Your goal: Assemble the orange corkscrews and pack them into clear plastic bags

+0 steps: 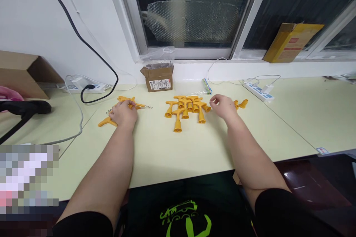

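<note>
My left hand [124, 114] is over a small pile of yellow-handled corkscrews [108, 121] with bare metal spirals, its fingers closed on one of them. The palm hides part of that pile. In the middle of the table stands a group of yellow corkscrews [178, 121] with T-shaped handles, their flared sleeves facing down toward me. At the right edge of this group hovers my right hand [223, 108], fingers loosely curled and slightly apart, with nothing visible between them. Just beyond its wrist lie a few loose yellow sleeves [243, 103], partly hidden by the hand.
A small cardboard box [158, 78] and a clear plastic bag [187, 87] lie by the wall. Power strips stand at the left [96, 88] and right [258, 92]. A black cable [83, 40] hangs at the left. A larger carton [25, 72] sits far left.
</note>
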`<state>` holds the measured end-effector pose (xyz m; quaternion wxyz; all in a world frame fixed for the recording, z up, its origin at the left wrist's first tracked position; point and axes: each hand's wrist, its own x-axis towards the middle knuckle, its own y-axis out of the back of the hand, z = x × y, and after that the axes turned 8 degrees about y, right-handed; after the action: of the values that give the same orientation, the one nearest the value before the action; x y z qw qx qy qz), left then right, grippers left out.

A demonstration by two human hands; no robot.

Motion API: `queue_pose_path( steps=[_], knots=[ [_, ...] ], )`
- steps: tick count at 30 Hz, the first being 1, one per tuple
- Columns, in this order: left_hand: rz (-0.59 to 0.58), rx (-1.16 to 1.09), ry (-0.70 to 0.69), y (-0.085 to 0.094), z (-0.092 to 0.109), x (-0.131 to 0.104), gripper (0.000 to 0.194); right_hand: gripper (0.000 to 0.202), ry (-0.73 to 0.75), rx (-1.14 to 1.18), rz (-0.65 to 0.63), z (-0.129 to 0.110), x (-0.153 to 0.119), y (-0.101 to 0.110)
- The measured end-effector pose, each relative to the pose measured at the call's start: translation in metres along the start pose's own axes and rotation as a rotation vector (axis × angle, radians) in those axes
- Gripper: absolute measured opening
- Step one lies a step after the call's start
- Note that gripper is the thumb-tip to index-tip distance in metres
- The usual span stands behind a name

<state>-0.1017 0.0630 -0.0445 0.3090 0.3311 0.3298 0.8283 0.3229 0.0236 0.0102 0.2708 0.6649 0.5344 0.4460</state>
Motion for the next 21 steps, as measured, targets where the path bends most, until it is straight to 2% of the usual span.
queue_pose_path(
  steps=[2,4,8,10,12,15,21],
  knots=[
    [0.032,-0.019,-0.016,0.002,0.001,-0.001,0.004,0.018,-0.152,-0.102,-0.002,0.021,0.006,0.015],
    [0.061,-0.073,-0.042,0.003,0.002,-0.003,0.004,0.019,-0.244,-0.142,-0.031,0.037,0.01,0.024],
    [0.129,-0.296,-0.104,0.005,0.004,-0.004,0.008,0.021,-0.309,-0.159,-0.12,0.049,0.012,0.027],
    [0.117,-0.474,-0.102,0.004,0.006,-0.005,0.014,0.02,-0.303,-0.181,-0.145,0.048,0.012,0.027],
    [0.057,-0.65,-0.065,0.002,0.011,-0.008,0.02,0.019,-0.292,-0.202,-0.149,0.048,0.012,0.027],
    [-0.101,-0.822,-0.057,0.002,0.02,-0.016,0.026,0.017,-0.302,-0.217,-0.172,0.051,0.012,0.027],
    [-0.369,-0.927,-0.102,0.012,0.041,-0.04,0.036,0.016,-0.29,-0.205,-0.174,0.055,0.014,0.024]
  ],
)
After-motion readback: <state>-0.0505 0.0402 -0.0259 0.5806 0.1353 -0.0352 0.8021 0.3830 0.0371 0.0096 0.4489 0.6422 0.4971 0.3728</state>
